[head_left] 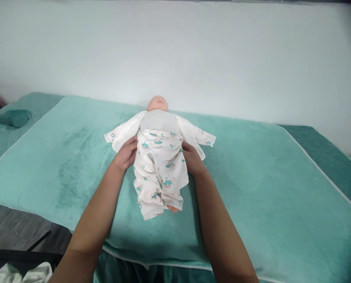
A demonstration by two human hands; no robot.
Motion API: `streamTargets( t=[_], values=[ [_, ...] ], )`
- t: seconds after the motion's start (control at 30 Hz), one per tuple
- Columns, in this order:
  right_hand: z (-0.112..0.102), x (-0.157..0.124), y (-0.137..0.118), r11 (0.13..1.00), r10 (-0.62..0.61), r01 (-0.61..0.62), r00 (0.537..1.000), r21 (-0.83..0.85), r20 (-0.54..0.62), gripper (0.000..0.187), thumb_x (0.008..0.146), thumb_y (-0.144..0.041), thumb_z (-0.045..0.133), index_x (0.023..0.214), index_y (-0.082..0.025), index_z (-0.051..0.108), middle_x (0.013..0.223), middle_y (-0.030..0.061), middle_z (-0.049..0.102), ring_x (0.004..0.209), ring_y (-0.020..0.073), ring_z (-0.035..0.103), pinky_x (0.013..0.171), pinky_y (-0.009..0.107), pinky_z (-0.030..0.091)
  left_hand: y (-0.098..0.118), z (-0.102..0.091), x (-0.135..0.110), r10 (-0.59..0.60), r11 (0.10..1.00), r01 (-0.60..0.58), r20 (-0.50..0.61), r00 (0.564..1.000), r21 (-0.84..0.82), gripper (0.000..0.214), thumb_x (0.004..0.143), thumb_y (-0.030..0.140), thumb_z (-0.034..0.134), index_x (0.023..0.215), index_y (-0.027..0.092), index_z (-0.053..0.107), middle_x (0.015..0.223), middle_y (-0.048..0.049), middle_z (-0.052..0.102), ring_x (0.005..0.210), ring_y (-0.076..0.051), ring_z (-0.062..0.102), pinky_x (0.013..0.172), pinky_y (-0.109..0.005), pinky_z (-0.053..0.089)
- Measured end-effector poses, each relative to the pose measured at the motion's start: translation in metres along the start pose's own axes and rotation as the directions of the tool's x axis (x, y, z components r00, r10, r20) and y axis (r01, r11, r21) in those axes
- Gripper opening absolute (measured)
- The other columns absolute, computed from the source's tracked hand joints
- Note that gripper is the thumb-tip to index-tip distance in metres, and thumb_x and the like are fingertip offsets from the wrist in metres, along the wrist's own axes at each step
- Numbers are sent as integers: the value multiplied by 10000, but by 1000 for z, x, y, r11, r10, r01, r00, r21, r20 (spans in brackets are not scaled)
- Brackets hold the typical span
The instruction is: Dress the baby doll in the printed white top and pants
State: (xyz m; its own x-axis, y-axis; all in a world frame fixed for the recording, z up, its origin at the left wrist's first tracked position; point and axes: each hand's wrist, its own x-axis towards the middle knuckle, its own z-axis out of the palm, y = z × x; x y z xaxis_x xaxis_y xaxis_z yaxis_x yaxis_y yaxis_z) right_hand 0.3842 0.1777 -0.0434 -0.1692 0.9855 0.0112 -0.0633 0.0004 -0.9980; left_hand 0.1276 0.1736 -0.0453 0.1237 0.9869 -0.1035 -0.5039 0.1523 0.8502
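A baby doll (158, 103) lies on its back on a green velvety cover, head toward the wall. It wears patterned white baby pants (166, 173) and a white long-sleeved top (129, 126), whose front panels lie spread to both sides over a plain grey-white chest. At the waistband's left side, my left hand (127, 153) is closed with its fingertips at the fabric. My right hand (192, 158) sits against the opposite side of the waistband, its fingers partly hidden behind the pants. One foot of the doll (173, 209) peeks out of a pant leg.
The green cover (266, 188) spreads over a bed-like table, with pale piping along its edges. A white wall (211, 59) rises behind it. At lower left are grey flooring (22, 226) and a black item with pale cloth (25, 273). A hollow shows in the cover at far left.
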Motion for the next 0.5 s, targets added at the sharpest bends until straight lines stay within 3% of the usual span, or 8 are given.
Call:
streamTargets(
  t=[0.17,0.37,0.5],
  values=[
    [5,3,3,1000,9,-10,993,-8,-120,209,718,-388,735,668,-222,617,710,-7,657,760,197,603,732,345,515,-2,13,-4,-8,998,13,84,996,-56,429,754,233,790,1170,172,705,1103,-100,785,1084,-297,733,1022,-461,556],
    [13,9,8,997,-44,20,950,-80,-308,187,689,-391,705,673,-247,587,633,-16,578,714,202,564,627,320,470,-6,14,-3,-41,995,47,62,997,-90,419,785,238,748,1193,150,725,1162,-96,783,1175,-318,703,1129,-473,493],
    [11,14,14,989,-93,56,957,-139,-276,195,705,-385,674,673,-256,531,619,-28,545,669,182,523,598,314,451,-9,12,0,-107,986,112,45,993,-123,421,821,306,717,1216,162,721,1162,-88,785,1182,-326,701,1134,-491,487]
  ],
)
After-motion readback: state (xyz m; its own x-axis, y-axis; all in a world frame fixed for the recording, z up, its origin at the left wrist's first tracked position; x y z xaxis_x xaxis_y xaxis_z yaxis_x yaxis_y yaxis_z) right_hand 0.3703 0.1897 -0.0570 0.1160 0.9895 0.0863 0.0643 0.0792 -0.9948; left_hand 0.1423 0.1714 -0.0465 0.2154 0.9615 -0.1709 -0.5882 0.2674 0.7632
